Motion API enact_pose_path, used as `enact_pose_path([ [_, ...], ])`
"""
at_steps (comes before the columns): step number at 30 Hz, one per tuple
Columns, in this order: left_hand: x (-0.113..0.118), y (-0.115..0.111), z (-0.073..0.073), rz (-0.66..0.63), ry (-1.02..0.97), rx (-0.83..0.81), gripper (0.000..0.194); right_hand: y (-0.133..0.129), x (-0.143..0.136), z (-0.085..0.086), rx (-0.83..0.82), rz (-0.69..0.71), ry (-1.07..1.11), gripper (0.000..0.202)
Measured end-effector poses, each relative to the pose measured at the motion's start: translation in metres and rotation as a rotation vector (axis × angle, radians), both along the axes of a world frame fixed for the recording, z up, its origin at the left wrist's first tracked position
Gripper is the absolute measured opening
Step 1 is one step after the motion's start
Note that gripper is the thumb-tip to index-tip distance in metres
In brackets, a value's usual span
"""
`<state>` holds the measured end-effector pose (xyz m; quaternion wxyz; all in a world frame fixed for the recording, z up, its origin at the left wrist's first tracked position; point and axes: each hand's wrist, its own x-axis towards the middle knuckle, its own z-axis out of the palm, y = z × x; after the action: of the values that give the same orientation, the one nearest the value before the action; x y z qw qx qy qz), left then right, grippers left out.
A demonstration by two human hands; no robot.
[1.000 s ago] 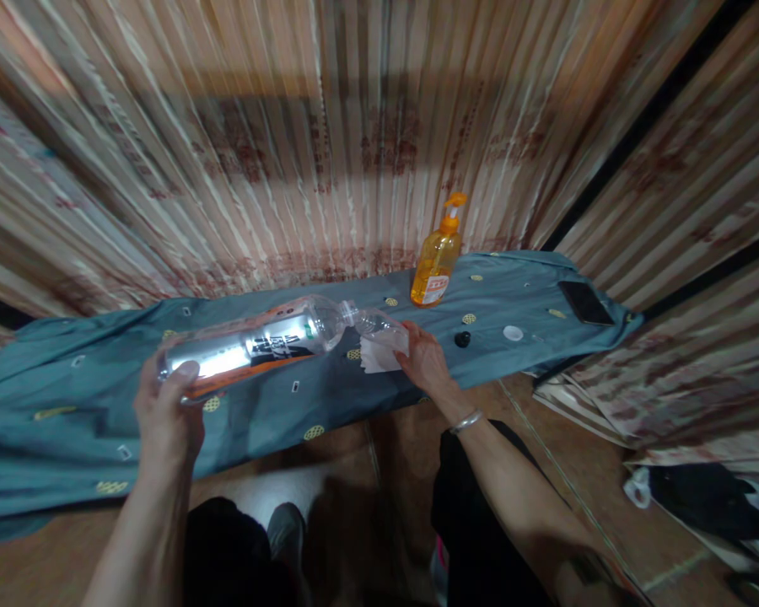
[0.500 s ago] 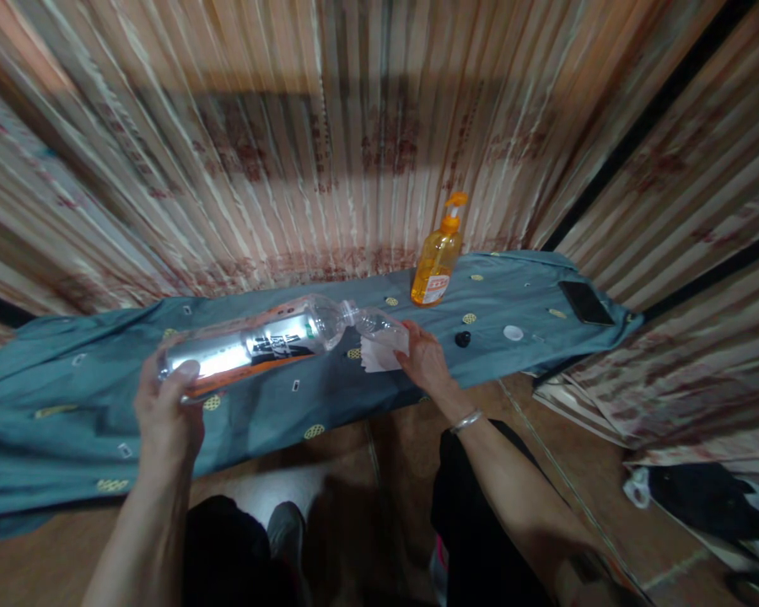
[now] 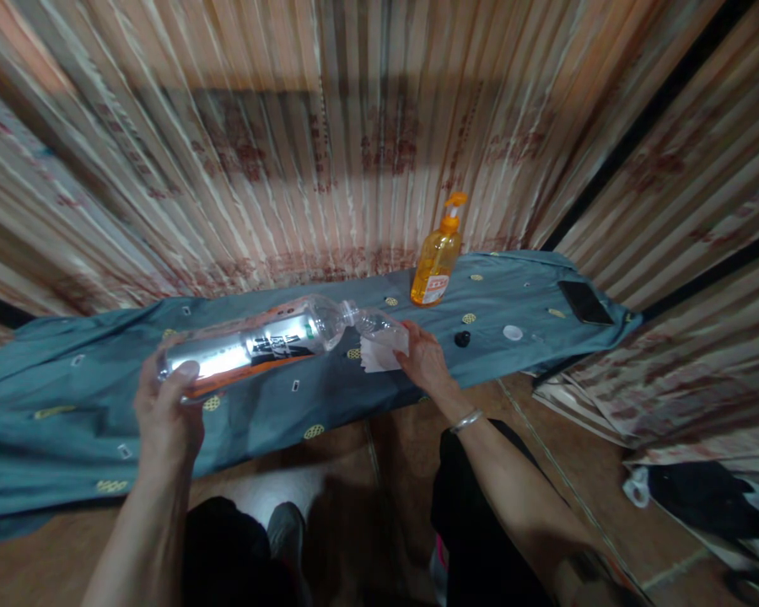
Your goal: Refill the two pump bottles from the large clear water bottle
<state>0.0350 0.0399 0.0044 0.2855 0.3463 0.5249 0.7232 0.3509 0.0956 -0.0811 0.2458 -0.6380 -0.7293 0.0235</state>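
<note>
A large clear plastic bottle [image 3: 329,320] with a silver and orange label lies almost level over the cloth, its neck pointing right. Its base is gripped by my left hand [image 3: 169,413], thumb on top. My right hand [image 3: 425,358] is closed round the far end of a smaller clear plastic bottle-like piece [image 3: 376,319], whose narrow end meets the large bottle's neck. Below that piece is a white slip of paper [image 3: 379,357], touching or close to my right fingers; whether they pinch it I cannot tell.
An orange pump bottle [image 3: 436,265] stands behind my right hand on the cloth-covered bench [image 3: 253,430]. To the right lie a small black cap [image 3: 462,338], a white disc [image 3: 513,333] and a dark phone [image 3: 585,302]. A striped curtain [image 3: 259,169] hangs behind.
</note>
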Motion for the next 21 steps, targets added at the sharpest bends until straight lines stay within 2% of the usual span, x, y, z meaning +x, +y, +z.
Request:
enact_pose_path([
  [2,0.0000,0.0000,0.0002,0.005,-0.051,0.003,0.046,-0.0001,0.0000,0.0002,-0.003,-0.001,-0.004,0.048],
  [21,-0.0051,0.0017,-0.0022,0.019,-0.044,0.003,0.046,0.0005,0.0000,-0.0005,0.001,0.004,0.012,0.050],
])
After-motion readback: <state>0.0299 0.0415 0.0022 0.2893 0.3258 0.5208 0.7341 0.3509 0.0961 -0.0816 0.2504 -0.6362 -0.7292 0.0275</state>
